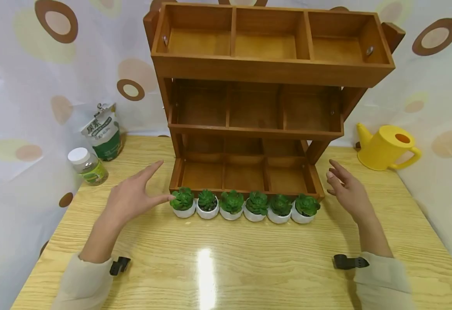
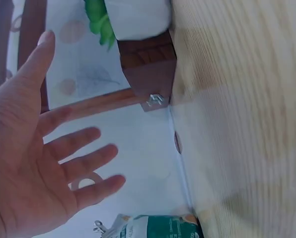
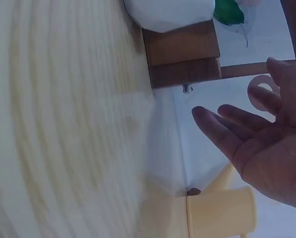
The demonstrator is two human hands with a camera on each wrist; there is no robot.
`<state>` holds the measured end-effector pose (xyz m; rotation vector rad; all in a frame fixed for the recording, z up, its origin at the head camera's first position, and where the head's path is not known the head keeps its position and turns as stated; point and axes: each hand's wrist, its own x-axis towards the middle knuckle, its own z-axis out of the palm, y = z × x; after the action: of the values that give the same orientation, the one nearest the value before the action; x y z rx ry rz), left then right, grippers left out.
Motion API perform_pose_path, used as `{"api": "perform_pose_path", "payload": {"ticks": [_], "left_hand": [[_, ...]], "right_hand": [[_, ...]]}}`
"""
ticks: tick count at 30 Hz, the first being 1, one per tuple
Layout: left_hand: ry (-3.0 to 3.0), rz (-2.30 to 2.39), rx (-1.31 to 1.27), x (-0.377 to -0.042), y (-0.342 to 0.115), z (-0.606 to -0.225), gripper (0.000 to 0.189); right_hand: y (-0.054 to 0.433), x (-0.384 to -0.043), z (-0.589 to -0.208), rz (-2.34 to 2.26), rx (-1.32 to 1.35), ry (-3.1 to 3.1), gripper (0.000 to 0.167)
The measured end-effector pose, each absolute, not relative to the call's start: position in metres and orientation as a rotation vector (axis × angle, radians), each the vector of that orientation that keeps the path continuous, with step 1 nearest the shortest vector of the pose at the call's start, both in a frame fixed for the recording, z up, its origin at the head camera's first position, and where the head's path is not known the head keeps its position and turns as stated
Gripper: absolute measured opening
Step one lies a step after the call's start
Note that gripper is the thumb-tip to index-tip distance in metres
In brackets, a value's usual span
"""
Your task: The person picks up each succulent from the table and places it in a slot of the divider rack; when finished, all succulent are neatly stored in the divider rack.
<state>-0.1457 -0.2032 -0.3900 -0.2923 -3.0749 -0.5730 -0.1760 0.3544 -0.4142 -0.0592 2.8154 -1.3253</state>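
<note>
A row of several small green succulents in white pots, among them the leftmost succulent (image 1: 182, 199) and the rightmost succulent (image 1: 306, 206), lines the front of a brown wooden tiered shelf (image 1: 272, 71). My left hand (image 1: 130, 200) hovers left of the row, fingers spread, holding nothing. Its thumb tip overlaps the leftmost plant in the head view, but the left wrist view shows the hand (image 2: 34, 158) apart from that white pot (image 2: 138, 20). To the right of the shelf, my right hand (image 1: 350, 193) hangs with relaxed, slightly bent fingers and grips nothing.
At the back left stand a lidded clear jar (image 1: 90, 168) and a green-and-white pouch (image 1: 105, 135) with a clip on top. A yellow watering can (image 1: 386, 148) stands at the back right. Patterned cloth (image 1: 24, 120) hangs behind the wooden table (image 1: 163, 267).
</note>
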Motion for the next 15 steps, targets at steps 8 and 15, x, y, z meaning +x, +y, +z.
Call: {"api": "perform_pose_path", "payload": {"ticks": [8,15], "left_hand": [[-3.095,-0.807,-0.400,-0.133,-0.196,-0.396,0.101],[-3.066,-1.119,-0.320,-0.122,-0.194,-0.408,0.091]], "right_hand": [[0.343,-0.184,-0.426,-1.252,-0.029,2.773,0.064],[0.338,-0.189,-0.429,-1.185,-0.018,2.784,0.069]]}}
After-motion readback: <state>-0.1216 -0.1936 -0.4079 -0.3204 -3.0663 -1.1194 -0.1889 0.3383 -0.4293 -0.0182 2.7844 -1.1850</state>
